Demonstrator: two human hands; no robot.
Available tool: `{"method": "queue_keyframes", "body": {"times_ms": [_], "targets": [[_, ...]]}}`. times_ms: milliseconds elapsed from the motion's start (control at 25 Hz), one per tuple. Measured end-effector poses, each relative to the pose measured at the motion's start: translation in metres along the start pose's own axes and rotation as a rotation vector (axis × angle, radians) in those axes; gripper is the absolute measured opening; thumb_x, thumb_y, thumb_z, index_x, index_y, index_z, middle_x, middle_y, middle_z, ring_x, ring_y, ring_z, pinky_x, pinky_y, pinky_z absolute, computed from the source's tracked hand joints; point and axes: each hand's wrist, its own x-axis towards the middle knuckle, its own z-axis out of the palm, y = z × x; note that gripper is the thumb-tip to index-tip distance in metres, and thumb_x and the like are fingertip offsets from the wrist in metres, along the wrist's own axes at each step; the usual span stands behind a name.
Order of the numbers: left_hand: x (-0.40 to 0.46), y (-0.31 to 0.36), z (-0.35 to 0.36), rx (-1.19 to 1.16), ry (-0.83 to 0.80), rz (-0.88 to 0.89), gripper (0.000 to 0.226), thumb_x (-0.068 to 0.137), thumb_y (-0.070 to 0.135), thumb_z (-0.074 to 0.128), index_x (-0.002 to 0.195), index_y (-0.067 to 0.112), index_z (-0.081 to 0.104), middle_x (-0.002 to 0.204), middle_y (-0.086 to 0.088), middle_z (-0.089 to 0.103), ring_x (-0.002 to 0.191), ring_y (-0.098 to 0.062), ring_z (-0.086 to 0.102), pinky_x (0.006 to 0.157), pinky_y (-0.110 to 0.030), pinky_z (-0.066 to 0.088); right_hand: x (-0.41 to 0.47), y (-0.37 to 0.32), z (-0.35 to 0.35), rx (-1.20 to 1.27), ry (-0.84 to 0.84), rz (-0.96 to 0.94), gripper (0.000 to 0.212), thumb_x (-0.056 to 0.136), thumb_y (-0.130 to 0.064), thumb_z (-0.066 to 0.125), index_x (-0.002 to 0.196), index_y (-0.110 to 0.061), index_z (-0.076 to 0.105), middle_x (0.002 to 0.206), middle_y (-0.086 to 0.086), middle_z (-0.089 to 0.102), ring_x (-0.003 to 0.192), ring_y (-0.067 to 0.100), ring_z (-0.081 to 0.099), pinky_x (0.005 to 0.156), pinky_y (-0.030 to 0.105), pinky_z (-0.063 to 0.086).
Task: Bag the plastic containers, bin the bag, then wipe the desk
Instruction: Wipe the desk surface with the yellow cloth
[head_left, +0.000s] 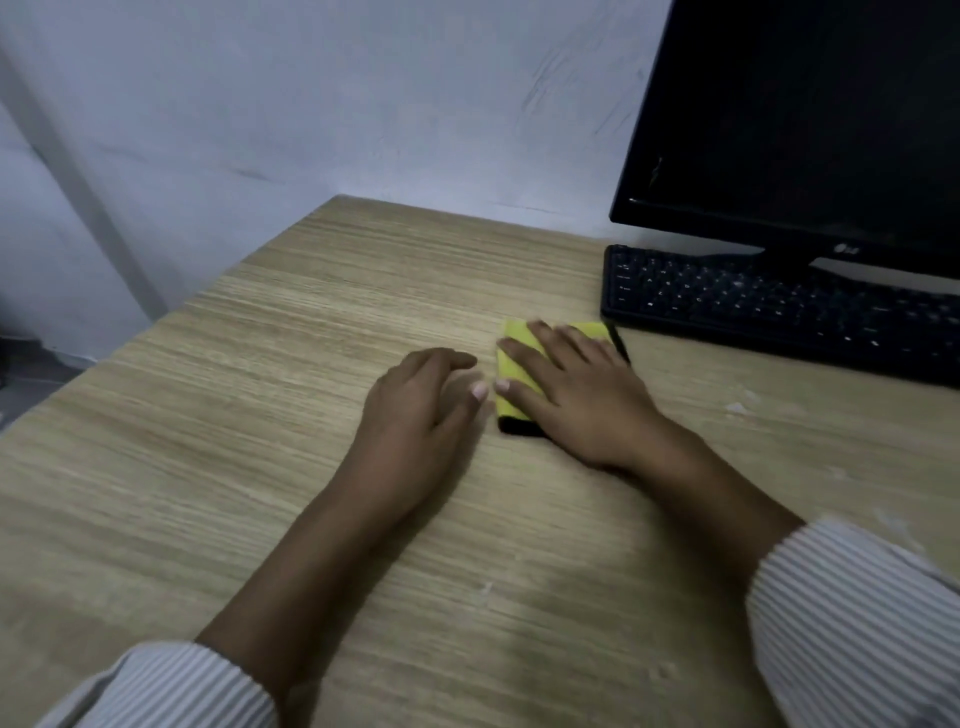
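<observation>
Pressing yellow sponge (511, 371) flat on desk (260, 415), right hand (576, 395) fingers straight, left hand (415, 400) loosely curled, holding nothing

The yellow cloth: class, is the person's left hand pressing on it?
No: the right hand lies flat on the yellow cloth, while the left hand rests on the bare desk beside it.

surface (260, 395): we see matt wood grain
sponge (511, 364): soft yellow foam, black underside
monitor (789, 114): glossy black plastic

Readable only at two o'clock: an "LG" logo on the lower bezel of the black monitor (810, 119). Keyboard (769, 306) legends below it too blurred to read.
</observation>
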Motion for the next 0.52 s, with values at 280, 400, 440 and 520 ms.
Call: {"method": "queue_keyframes", "body": {"times_ms": [280,400,440,520], "targets": [[0.001,-0.004,-0.005,-0.014,0.081,-0.055,0.028,0.094,0.030,0.053,0.113,0.013,0.065,0.113,-0.002,0.064,0.107,-0.015,0.059,0.092,-0.025,0.042,-0.081,-0.047,0.004,0.046,0.000,-0.327,0.065,0.087,-0.068,0.010,0.148,-0.048,0.004,0.161,-0.013,-0.012,0.147,0.010,-0.013,0.119,0.036,-0.010],[0.002,0.002,0.002,0.050,-0.025,0.012,0.037,0.089,0.040,0.046,0.110,0.017,0.066,0.113,0.002,0.065,0.107,-0.015,0.057,0.094,-0.035,0.044,-0.073,0.003,-0.005,-0.011,-0.031,-0.129,0.065,0.083,-0.071,0.001,0.145,-0.054,-0.003,0.161,-0.015,-0.012,0.148,0.010,-0.009,0.118,0.034,-0.006],[0.003,0.003,0.003,0.057,-0.036,0.017,0.037,0.090,0.040,0.045,0.111,0.018,0.066,0.114,0.003,0.065,0.108,-0.014,0.057,0.094,-0.035,0.043,-0.056,0.012,-0.006,-0.018,-0.035,-0.049,0.065,0.084,-0.071,0.003,0.146,-0.053,-0.002,0.161,-0.013,-0.009,0.148,0.013,-0.006,0.118,0.036,-0.003],[0.003,0.004,0.002,0.017,-0.004,-0.002,0.032,0.094,0.037,0.048,0.112,0.018,0.065,0.113,0.002,0.065,0.107,-0.013,0.057,0.091,-0.028,0.042,-0.024,0.000,0.000,-0.004,-0.012,0.014,0.061,0.091,-0.068,0.009,0.148,-0.048,0.006,0.163,-0.008,-0.003,0.149,0.018,-0.002,0.119,0.042,0.000]]}}
